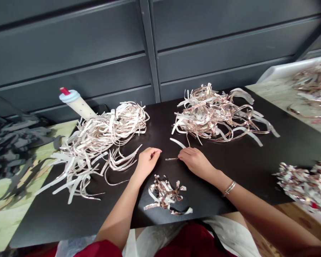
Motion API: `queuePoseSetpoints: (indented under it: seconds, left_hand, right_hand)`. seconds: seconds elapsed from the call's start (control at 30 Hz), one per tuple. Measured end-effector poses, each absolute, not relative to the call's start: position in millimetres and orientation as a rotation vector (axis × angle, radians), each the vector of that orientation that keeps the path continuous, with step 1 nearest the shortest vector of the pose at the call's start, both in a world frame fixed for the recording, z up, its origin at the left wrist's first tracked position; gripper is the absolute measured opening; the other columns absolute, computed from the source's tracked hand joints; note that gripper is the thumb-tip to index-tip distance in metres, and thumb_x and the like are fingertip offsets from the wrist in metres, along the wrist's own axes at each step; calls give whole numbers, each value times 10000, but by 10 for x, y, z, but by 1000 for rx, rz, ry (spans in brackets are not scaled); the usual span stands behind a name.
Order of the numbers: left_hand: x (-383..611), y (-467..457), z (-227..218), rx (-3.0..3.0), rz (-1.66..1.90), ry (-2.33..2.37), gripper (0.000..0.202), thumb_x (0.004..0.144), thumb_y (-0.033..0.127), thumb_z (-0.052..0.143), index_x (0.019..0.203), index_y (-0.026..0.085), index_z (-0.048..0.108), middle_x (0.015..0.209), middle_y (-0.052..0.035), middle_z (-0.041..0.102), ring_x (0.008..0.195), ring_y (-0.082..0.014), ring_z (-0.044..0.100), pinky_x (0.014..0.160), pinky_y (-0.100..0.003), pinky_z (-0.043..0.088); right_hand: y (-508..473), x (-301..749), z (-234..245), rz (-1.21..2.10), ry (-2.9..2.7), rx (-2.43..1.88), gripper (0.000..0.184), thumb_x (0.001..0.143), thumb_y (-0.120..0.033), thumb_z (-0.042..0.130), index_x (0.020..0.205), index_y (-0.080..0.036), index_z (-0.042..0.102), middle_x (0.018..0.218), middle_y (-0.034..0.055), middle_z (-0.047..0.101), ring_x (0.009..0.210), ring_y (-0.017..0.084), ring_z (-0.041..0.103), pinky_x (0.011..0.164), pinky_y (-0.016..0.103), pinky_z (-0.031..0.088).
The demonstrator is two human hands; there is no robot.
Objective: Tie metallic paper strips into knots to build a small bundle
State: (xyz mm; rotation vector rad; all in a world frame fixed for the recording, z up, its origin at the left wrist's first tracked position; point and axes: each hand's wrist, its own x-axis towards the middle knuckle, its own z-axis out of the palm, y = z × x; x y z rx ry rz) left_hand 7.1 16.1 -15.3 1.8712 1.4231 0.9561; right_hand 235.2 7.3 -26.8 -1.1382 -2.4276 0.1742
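Observation:
My left hand point(146, 162) rests on the black board point(256, 164) with its fingers curled together, beside a heap of long white and metallic strips point(101, 139). My right hand point(194, 162) lies opposite it, fingers closed in a pinch on the end of a thin metallic strip point(171, 159) that lies flat between both hands. One curved white strip point(178, 142) sits just beyond my right fingers. In front of my wrists is a small clump of crumpled foil pieces point(166, 194). A second tangle of rose-gold and white strips point(216, 114) is piled at the back right.
A glue bottle with a red tip point(75, 102) lies tilted behind the left heap. Dark grey cut-out pieces point(10, 139) cover the green mat at far left. More foil strips lie in a tray point(314, 84) at far right, and a shiny foil bunch point(307, 184) sits at right. A grey panelled wall backs the table.

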Motion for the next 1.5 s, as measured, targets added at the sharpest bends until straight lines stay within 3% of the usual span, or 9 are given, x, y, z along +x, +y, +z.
queuePoseSetpoints:
  seconds: [0.1,0.2,0.33,0.47,0.6,0.8,1.03,1.27,1.5]
  left_hand:
    - [120,105,-134,1402,771,1195,383,848,473,504,773,139,677,595,-17,593,458,-81,478,412,-183,337]
    - [177,34,-68,976,580,933,454,777,548,587,736,103,668,523,-11,544,396,-42,407,359,-153,243]
    - [210,-16,35,610,545,707,345,595,379,814,699,96,645,504,20,496,397,-3,389,350,-96,235]
    - [216,-17,56,525,675,757,307,510,247,854,621,97,610,521,6,533,412,-10,445,358,-90,326]
    - [261,-22,44,613,867,957,256,563,221,818,649,107,605,580,-16,624,474,-44,565,462,-107,458]
    - [360,-66,59,843,1214,1141,304,630,310,770,639,150,512,645,-10,671,597,-105,651,554,-173,506]
    - [401,-163,0,1165,1250,1167,214,770,296,665,709,164,508,805,-55,723,757,-163,688,715,-279,534]
    - [398,-171,32,1239,1301,1175,202,779,296,645,710,171,502,798,-42,705,751,-163,678,710,-280,520]
    - [344,-151,55,1536,1181,1330,117,789,282,583,725,188,558,661,8,623,579,-124,597,549,-217,457]
  right_hand:
    - [44,2273,-150,338,-2215,-1043,214,926,-117,398,896,-173,602,892,78,609,795,168,589,726,281,484]
    - [56,2181,-50,389,-2140,-919,201,918,-121,400,911,-187,590,960,78,584,797,148,594,706,249,494]
    - [117,2033,-29,375,-2187,-780,240,896,-90,388,929,-185,605,1046,82,564,840,138,604,721,242,502]
    - [131,1918,-68,451,-2124,-760,242,916,-124,397,966,-194,623,1085,89,572,903,146,616,782,268,515]
    - [65,1903,-105,532,-1861,-832,210,913,-159,444,990,-190,637,990,87,631,929,170,621,816,302,520]
    - [-12,1952,-133,625,-1724,-997,160,873,-184,505,838,-190,661,778,45,663,647,133,611,555,234,491]
    - [-21,1926,-166,527,-1791,-1063,180,887,-205,513,866,-190,691,759,48,678,668,147,635,621,247,494]
    - [-16,1906,-133,598,-1774,-1120,157,848,-201,553,763,-189,685,624,6,631,531,114,552,539,220,430]
    - [-45,1874,-96,623,-1781,-1065,180,859,-192,507,742,-178,643,617,3,592,522,107,517,524,214,410]
